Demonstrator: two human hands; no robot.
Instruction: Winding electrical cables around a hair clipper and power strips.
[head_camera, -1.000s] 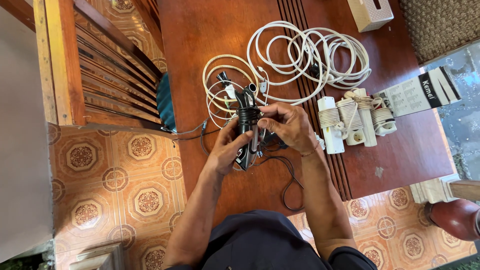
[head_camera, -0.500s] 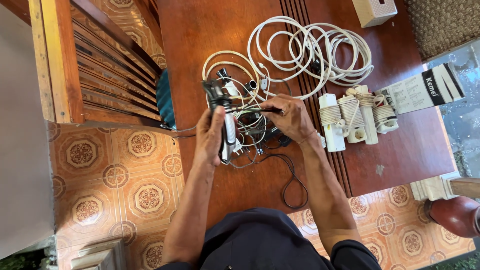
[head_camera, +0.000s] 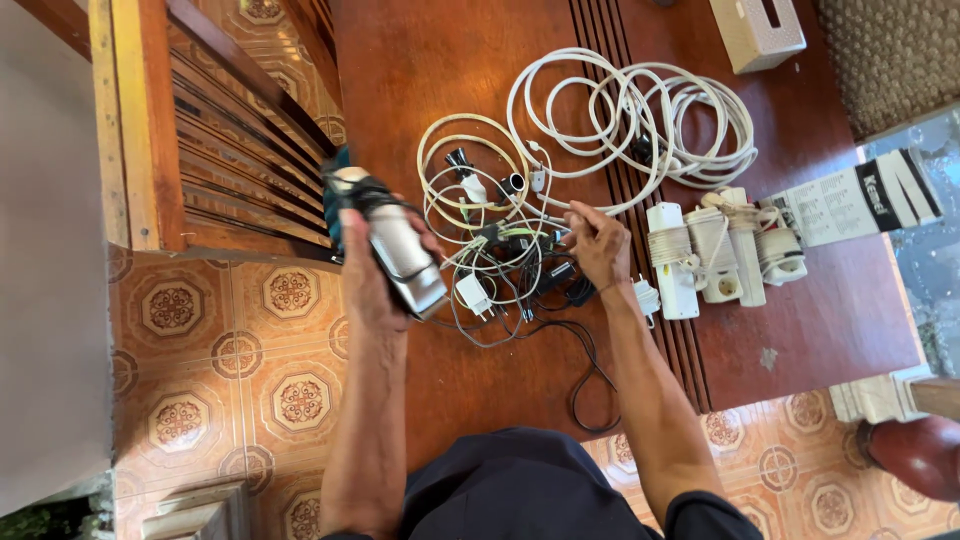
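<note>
Left hand (head_camera: 370, 275) is clamped round a silver hair clipper (head_camera: 400, 255) with its cord already wrapped, held off left of the pile. Right hand (head_camera: 598, 245) pinches a thin cable (head_camera: 520, 222) from the tangled chargers (head_camera: 500, 265) beside it, so plenty left unsorted.

- One head-worn camera looks steeply down from above the hands, fairly near.
- The desk (head_camera: 450, 60) extends beyond both hands; tiled floor (head_camera: 230, 340) lies outside the left hand (head_camera: 372, 272).

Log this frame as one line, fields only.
left hand: holds silver device | right hand: pinches thin cable | cable tangle on wooden table | white power strips beside
</note>
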